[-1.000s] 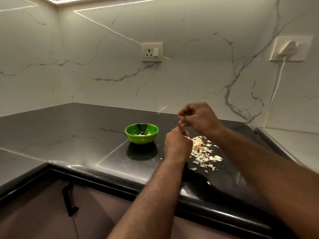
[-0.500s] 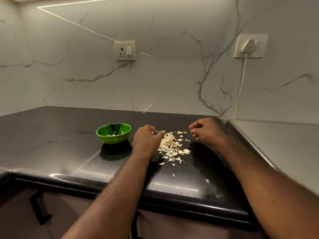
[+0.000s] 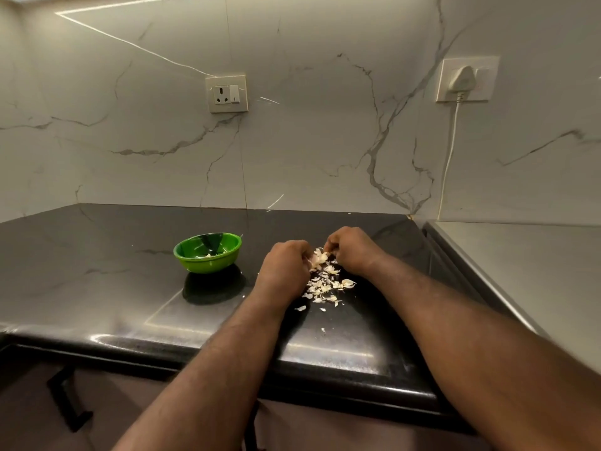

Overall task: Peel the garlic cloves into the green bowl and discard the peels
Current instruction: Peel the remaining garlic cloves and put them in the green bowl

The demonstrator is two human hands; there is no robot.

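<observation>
Left hand (image 3: 286, 262): low on the black counter (image 3: 97, 255), fingers curled, pinching the far end of the garlic peels (image 3: 325, 283). Right hand (image 3: 353, 252): opposite it, fingers likewise curled onto the same pale clump, fingertips of both nearly meeting. Rest of the peels: loose scatter trailing from the grip toward the counter's front edge, between the two wrists. Green bowl (image 3: 208, 265): upright, left of the left hand and apart from it, a few pale bits inside. Empty wall socket (image 3: 226, 94) and white plug (image 3: 461, 80) behind.
</observation>
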